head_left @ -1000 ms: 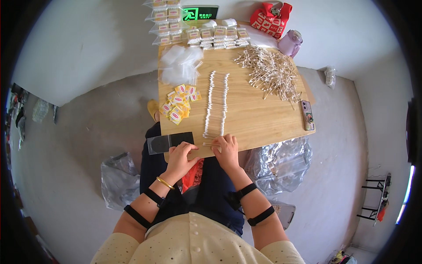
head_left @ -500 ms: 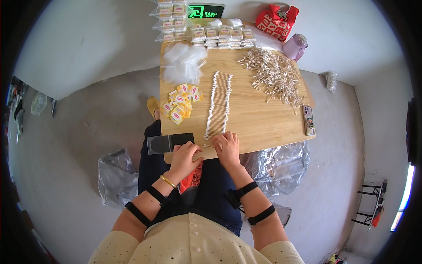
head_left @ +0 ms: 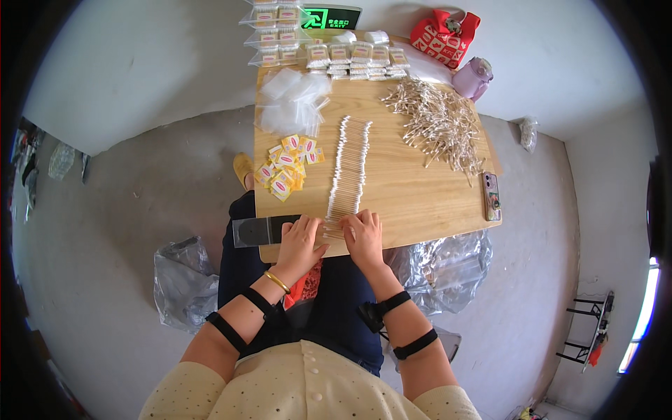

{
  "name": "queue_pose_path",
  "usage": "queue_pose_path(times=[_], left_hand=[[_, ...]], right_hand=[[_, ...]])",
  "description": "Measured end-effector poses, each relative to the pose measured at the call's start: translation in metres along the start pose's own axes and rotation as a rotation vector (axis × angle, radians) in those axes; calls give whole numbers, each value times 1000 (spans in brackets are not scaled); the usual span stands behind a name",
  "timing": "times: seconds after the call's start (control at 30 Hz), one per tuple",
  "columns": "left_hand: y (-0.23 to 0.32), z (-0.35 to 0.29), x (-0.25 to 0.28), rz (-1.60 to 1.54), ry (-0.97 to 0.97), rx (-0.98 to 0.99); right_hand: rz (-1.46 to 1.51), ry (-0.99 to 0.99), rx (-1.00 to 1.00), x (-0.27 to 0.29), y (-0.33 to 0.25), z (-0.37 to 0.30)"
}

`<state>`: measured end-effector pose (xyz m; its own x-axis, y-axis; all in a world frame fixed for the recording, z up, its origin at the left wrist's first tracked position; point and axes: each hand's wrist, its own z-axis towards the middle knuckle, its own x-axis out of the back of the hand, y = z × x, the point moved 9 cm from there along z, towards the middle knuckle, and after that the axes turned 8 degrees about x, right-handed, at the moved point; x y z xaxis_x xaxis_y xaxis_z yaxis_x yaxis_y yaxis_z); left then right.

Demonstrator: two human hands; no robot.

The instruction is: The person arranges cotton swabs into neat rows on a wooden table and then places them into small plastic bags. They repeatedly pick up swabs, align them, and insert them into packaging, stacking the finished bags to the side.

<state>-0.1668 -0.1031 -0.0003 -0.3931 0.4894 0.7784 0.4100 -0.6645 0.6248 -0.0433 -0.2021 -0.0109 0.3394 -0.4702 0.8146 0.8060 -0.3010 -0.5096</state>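
Note:
A long row of cotton swabs (head_left: 348,168), laid side by side, runs up the middle of the wooden table (head_left: 413,199). At its near end my right hand (head_left: 364,236) bends over the right-hand swab tips, fingers and thumb closed on them. On the other side is my left hand (head_left: 301,241), its fingertips beside the left-hand tips and its thumb held apart below. Beneath the left hand's fingers lies a dark flat card (head_left: 269,229) with a clear sleeve sticking out on its left. The left palm and the exact contact with the swabs are hidden.
Yellow-and-white labels (head_left: 287,164) and clear plastic bags (head_left: 294,101) lie left of the row. Right are a heap of loose swabs (head_left: 441,122), a phone (head_left: 492,196) and a lilac bottle (head_left: 473,78). Packed swab bags (head_left: 357,56) and a red bag (head_left: 444,38) stand at the back.
My left hand has moved slightly up and right, toward the near end of the swab row. My right hand stays at the right-hand tips, almost in place.

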Motion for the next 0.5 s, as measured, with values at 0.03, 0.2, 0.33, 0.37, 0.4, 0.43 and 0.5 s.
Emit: queue_pose_path(times=[0.03, 0.2, 0.33, 0.37, 0.4, 0.43, 0.5], left_hand=[[-1, 0, -1, -1, 0, 2], [-6, 0, -5, 10, -19, 21], [-7, 1, -6, 4, -28, 21], [-7, 1, -6, 1, -31, 21], [-7, 1, -6, -2, -30, 24], [-7, 1, -6, -5, -29, 27], [-8, 0, -7, -5, -25, 32]], right_hand=[[0, -10, 2, -1, -1, -1], [20, 14, 7, 3, -5, 3], [20, 11, 5, 0, -3, 9], [10, 11, 9, -1, -3, 9], [0, 8, 13, -3, -1, 8], [-1, 10, 15, -4, 0, 7], [-3, 13, 22, -4, -1, 5]])
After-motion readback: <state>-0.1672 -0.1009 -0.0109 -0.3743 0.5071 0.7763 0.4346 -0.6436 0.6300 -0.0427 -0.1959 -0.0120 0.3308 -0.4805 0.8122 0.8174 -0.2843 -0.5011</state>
